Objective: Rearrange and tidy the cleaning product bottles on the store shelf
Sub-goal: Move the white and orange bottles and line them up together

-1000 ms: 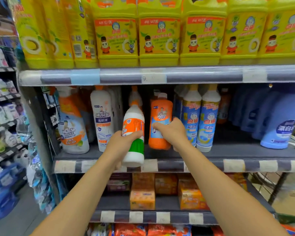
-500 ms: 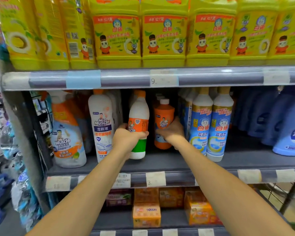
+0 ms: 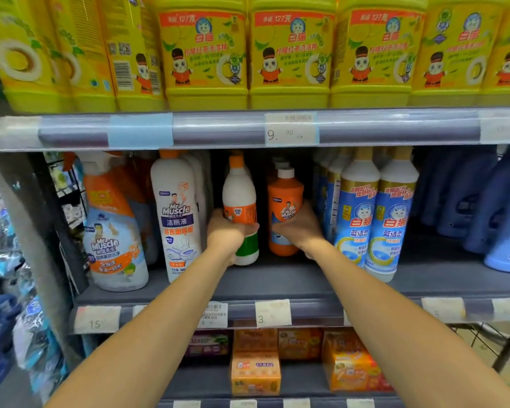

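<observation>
My left hand (image 3: 228, 234) grips a white bottle (image 3: 239, 195) with an orange cap, an orange band and a green base, held upright deep on the middle shelf (image 3: 306, 282). My right hand (image 3: 299, 229) is wrapped around an orange Mr Muscle bottle (image 3: 284, 201) with a white cap, which stands just right of the white one. More orange bottles line up behind it. Both bottles sit in the gap between a tall white Mr Muscle bottle (image 3: 175, 213) and a row of blue-and-white bottles (image 3: 377, 213).
A Mr Muscle spray bottle (image 3: 112, 231) stands at the shelf's left end, blue jugs (image 3: 489, 207) at the right. Yellow detergent jugs (image 3: 289, 54) fill the shelf above. Orange soap boxes (image 3: 255, 372) lie on the shelf below. Another rack of goods stands at far left.
My left hand has carried the white bottle from the shelf's front edge back into the gap. My right hand has pushed the orange bottle deeper. The camera has moved closer.
</observation>
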Motion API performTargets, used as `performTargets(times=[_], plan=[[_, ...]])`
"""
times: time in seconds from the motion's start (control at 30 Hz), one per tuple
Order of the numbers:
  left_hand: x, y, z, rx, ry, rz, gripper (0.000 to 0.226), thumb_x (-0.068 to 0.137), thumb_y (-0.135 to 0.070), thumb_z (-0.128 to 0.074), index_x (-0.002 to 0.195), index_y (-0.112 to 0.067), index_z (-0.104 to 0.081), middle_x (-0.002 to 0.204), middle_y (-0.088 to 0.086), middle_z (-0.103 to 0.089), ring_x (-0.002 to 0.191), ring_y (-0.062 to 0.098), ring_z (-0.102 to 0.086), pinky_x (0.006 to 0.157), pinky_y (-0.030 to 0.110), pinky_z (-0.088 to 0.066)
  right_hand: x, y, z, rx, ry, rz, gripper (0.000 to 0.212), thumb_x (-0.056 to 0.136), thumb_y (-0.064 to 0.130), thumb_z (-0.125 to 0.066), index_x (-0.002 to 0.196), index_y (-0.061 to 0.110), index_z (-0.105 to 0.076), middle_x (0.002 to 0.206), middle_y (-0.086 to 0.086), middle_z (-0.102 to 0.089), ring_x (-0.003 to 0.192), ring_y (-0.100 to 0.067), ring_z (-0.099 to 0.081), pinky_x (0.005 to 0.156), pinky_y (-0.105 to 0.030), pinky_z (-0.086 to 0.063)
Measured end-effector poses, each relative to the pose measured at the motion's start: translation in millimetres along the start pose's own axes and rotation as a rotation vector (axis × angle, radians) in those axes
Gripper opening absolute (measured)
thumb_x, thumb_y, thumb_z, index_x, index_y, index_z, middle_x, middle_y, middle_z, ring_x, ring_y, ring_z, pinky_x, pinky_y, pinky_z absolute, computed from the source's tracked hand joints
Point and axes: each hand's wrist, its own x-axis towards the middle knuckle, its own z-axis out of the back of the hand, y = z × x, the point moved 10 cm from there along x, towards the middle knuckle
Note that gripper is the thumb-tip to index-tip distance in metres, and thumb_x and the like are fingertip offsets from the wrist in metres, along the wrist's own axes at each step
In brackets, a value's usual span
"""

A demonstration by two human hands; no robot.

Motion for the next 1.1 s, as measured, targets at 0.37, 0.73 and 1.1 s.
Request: performTargets(times=[0.37,0.73,1.1], plan=[[15,7,-11,0.155,0.085,-0.067,0.072,0.065,-0.010,-0.087,0.128,-0.015,-0.053,0.126,0.009,-0.064,0.116,0.027,-0.060,0.100,0.042,-0.048,-9,-5,6,0.000,-0.102,-0.018,0.068,0.062,0.011,-0.084,0.119,0.020,-0.049,0.115,-0.005,-0.062,0.100,-0.021,-0.060,0.086,-0.033,-0.048],[11,32,-12,0.415,0.036,-0.055,0.074,0.054,-0.032,-0.091,0.120,-0.012,-0.062,0.117,0.007,-0.070,0.103,0.024,-0.067,0.085,0.032,-0.056,-14,-31,-7,-0.379,-0.022,-0.058,0.049,0.074,0.039,-0.071,0.113,0.013,-0.057,0.106,-0.005,-0.065,0.093,-0.022,-0.063,0.067,-0.021,-0.042],[20,41,-17,0.432,0.033,-0.062,0.071,0.057,-0.029,-0.090,0.120,-0.013,-0.061,0.119,0.008,-0.069,0.106,0.025,-0.066,0.086,0.031,-0.054,-16,-32,-4,-0.338,-0.045,-0.061,0.053,0.070,0.032,-0.079,0.116,0.014,-0.058,0.114,-0.008,-0.066,0.100,-0.025,-0.065,0.071,-0.021,-0.044]])
